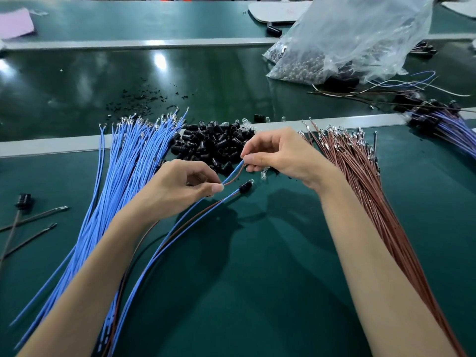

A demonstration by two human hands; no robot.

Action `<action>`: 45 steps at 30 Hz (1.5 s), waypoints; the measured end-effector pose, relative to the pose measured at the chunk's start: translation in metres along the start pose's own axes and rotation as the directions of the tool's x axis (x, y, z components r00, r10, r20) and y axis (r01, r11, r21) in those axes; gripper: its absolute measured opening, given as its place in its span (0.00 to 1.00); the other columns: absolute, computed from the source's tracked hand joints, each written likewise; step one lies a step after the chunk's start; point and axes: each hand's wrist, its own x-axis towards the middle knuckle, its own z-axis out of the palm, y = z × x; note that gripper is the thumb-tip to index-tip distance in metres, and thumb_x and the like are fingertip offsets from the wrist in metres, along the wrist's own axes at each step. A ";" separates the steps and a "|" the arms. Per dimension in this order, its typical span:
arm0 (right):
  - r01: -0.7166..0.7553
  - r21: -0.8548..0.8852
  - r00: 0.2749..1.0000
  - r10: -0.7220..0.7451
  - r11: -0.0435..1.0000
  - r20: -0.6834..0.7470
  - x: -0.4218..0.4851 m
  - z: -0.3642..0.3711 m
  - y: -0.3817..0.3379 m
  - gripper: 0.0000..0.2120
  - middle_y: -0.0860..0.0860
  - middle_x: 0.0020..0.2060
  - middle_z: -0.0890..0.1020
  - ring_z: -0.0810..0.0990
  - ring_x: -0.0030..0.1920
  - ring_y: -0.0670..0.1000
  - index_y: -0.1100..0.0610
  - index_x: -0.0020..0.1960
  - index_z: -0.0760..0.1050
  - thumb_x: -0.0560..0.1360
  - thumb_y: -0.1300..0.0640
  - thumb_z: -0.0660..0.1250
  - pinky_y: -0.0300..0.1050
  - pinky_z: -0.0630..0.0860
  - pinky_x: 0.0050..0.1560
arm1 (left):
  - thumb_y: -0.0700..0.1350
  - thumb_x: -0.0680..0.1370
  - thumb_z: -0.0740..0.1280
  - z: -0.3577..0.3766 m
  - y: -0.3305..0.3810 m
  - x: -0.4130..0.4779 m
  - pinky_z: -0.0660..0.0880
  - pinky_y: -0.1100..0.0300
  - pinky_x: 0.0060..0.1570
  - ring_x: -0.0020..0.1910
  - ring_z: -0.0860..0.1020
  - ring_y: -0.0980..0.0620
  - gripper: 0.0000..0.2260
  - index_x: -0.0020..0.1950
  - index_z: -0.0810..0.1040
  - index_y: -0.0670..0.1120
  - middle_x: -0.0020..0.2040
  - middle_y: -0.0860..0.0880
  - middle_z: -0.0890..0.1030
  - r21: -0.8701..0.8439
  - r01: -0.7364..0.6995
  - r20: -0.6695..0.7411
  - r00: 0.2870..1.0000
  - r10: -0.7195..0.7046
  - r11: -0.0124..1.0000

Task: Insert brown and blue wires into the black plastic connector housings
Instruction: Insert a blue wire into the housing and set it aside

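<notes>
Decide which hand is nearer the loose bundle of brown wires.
Right. The right hand holds a wire pair just beside the brown wires; the left hand, pinching the same pair, lies farther off, next to the blue wires.

Green bench (257, 253); blue wires (123, 176) L; black housings (213, 143) ctr; brown wires (360, 181) R; plastic bag (347, 42) far R

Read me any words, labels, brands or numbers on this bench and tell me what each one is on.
None: no text in this view can be read.
Plastic bag: no print shows.
Pink sheet: blank on the side that shows.
Black connector housings: too small to show any marking.
Blue and brown wire pair: no print visible.
</notes>
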 end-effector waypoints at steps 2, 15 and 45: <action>0.007 -0.010 1.000 -0.007 1.000 0.010 -0.001 0.001 -0.001 0.06 0.47 0.31 0.83 0.83 0.35 0.45 0.59 0.43 0.79 0.73 0.70 0.69 0.33 0.77 0.40 | 0.42 0.73 0.73 0.000 0.001 0.000 0.74 0.63 0.41 0.34 0.78 0.57 0.03 0.44 0.83 0.43 0.36 0.47 0.82 -0.027 -0.008 0.003 1.000 0.008 1.000; 0.058 0.134 0.989 -0.038 0.989 -0.145 0.002 0.006 -0.004 0.06 0.51 0.33 0.83 0.83 0.36 0.47 0.59 0.43 0.79 0.74 0.69 0.68 0.38 0.80 0.42 | 0.52 0.60 0.76 0.006 0.002 0.001 0.74 0.64 0.42 0.34 0.75 0.57 0.14 0.41 0.81 0.47 0.36 0.47 0.80 -0.176 0.010 -0.060 0.998 -0.021 0.984; -0.197 0.283 0.978 0.166 0.939 0.128 0.007 0.076 -0.005 0.08 0.49 0.26 0.81 0.79 0.27 0.42 0.62 0.37 0.78 0.75 0.68 0.68 0.30 0.76 0.34 | 0.46 0.69 0.70 0.011 0.002 0.009 0.73 0.66 0.25 0.31 0.78 0.57 0.06 0.41 0.82 0.46 0.35 0.52 0.83 -0.799 0.085 -0.194 0.901 -0.389 0.596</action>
